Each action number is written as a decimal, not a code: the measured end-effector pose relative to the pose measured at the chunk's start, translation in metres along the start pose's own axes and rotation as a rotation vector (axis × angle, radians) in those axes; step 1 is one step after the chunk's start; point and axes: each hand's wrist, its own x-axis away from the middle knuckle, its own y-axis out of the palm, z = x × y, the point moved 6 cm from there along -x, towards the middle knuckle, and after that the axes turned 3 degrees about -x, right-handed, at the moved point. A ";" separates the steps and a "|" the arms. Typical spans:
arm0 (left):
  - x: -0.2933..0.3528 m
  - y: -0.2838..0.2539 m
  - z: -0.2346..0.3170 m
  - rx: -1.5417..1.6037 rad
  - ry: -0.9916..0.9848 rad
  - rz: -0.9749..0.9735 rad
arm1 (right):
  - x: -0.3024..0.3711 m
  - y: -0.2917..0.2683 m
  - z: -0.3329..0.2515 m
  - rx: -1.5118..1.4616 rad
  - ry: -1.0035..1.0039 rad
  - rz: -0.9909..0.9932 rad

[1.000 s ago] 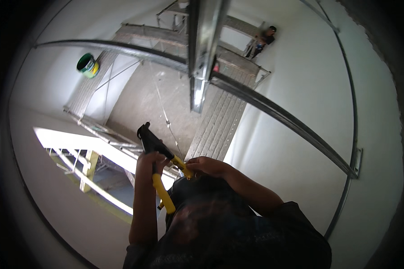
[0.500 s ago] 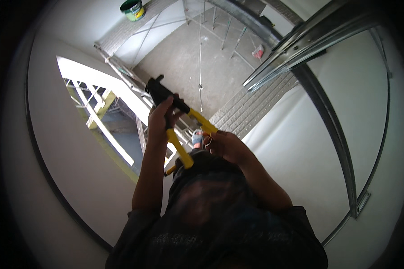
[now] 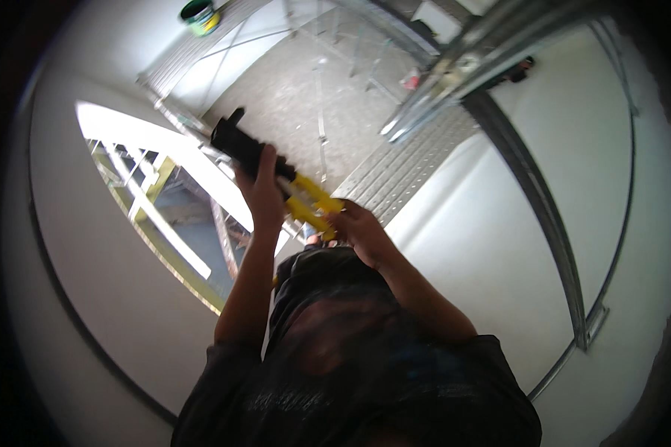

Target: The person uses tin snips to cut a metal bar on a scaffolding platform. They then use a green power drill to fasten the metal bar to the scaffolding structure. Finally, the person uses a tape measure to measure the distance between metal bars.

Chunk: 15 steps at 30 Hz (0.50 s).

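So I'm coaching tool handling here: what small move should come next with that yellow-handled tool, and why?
Probably raise the tool's black head toward the metal ceiling track. The left hand grips near the head and the right hand holds a yellow handle, yet the head touches nothing.

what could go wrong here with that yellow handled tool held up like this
The tool is gripped by both hands, left hand near its black head and right hand on a yellow handle, high above the floor; a slip could drop it far. The fingers sit between the handles and could get pinched if they close.
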 end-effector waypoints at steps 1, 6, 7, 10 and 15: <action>0.003 -0.001 -0.001 -0.089 0.020 -0.022 | -0.003 -0.007 -0.005 0.202 -0.039 -0.019; 0.048 0.033 -0.049 -0.446 -0.008 -0.097 | 0.024 0.004 -0.064 0.973 -0.535 -0.039; 0.057 0.042 -0.065 -0.509 -0.010 -0.203 | 0.024 0.006 -0.063 0.883 -0.482 -0.071; 0.073 0.060 -0.072 -0.860 0.110 -0.711 | 0.026 -0.061 -0.022 0.870 -0.212 0.043; 0.087 0.079 0.128 -0.789 0.384 -0.958 | 0.112 -0.209 0.046 1.153 0.222 0.343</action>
